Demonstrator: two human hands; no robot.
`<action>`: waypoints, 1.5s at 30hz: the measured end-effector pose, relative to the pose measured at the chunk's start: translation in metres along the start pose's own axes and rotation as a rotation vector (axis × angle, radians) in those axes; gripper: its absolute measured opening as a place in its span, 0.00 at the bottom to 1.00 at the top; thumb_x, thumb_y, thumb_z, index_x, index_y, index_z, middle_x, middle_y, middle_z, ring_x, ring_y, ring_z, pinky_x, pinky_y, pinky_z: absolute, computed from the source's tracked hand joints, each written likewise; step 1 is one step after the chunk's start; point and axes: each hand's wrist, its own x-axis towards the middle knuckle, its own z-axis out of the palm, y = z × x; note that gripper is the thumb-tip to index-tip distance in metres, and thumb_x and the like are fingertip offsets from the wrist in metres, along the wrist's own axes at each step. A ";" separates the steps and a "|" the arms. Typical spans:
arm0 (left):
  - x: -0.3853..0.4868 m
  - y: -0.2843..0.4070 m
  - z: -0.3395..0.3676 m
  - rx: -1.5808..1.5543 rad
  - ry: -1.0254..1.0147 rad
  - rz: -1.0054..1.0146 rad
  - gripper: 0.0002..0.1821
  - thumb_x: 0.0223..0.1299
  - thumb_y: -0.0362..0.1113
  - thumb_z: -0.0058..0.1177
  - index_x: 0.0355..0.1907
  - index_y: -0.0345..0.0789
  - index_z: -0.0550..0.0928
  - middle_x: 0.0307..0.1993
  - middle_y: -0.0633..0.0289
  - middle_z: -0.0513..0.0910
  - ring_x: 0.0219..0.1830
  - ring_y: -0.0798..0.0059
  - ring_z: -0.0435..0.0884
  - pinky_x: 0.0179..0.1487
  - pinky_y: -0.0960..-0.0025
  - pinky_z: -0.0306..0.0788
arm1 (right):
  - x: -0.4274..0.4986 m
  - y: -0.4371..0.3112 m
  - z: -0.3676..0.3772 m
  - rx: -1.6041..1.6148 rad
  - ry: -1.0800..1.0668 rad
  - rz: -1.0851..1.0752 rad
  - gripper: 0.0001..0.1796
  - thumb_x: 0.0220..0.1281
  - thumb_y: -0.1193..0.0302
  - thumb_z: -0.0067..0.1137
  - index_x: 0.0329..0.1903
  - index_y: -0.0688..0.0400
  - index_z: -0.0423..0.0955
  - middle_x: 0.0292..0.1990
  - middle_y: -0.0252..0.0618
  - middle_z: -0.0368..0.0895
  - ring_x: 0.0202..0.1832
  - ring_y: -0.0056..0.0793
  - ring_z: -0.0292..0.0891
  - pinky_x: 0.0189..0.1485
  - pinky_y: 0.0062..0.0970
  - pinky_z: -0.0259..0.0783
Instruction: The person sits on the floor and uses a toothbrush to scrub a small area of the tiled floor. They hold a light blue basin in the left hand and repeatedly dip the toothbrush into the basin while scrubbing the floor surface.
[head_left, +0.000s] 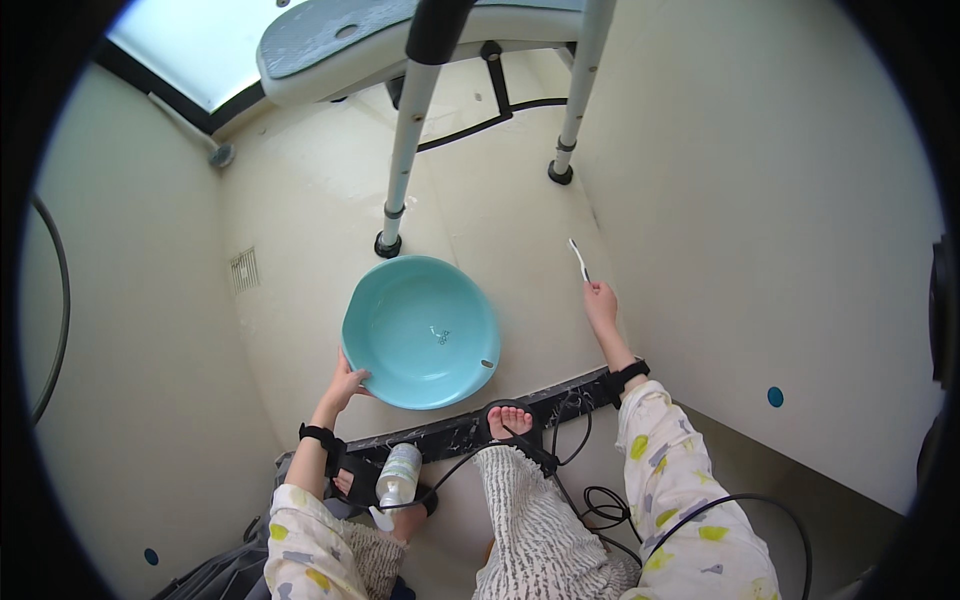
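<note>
A light-blue plastic basin rests on the pale floor before me, with a small slot near its rim at the lower right. My left hand grips its lower left rim, thumb inside. To the right of the basin, my right hand holds a white toothbrush with a dark lower handle, its head pointing up and away over the floor. Close to my left forearm and foot stands a clear pump bottle bearing a printed label.
A shower bench with white legs and black rubber feet stands beyond the basin. A floor drain lies left. A dark marble threshold crosses near my feet; black cables loop beside my legs. Walls flank both sides.
</note>
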 end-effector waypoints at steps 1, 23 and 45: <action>0.000 0.000 0.001 0.007 0.003 -0.009 0.43 0.41 0.21 0.41 0.59 0.48 0.40 0.50 0.51 0.60 0.43 0.57 0.71 0.26 0.61 0.78 | 0.010 0.001 0.004 -0.007 -0.001 0.032 0.15 0.51 0.61 0.47 0.29 0.62 0.71 0.25 0.49 0.75 0.31 0.44 0.72 0.35 0.35 0.66; 0.004 -0.003 0.006 0.043 0.026 -0.032 0.38 0.42 0.22 0.40 0.58 0.43 0.44 0.49 0.53 0.62 0.43 0.58 0.72 0.27 0.63 0.78 | 0.014 0.017 0.017 0.001 -0.029 0.258 0.14 0.51 0.62 0.49 0.23 0.62 0.70 0.24 0.47 0.74 0.29 0.44 0.70 0.31 0.39 0.64; -0.002 -0.003 0.008 -0.017 0.037 0.010 0.39 0.41 0.22 0.40 0.59 0.44 0.45 0.50 0.52 0.62 0.42 0.58 0.72 0.25 0.66 0.78 | -0.033 -0.011 0.041 0.237 -0.526 0.039 0.15 0.58 0.60 0.42 0.27 0.59 0.69 0.15 0.27 0.62 0.13 0.13 0.55 0.12 0.17 0.52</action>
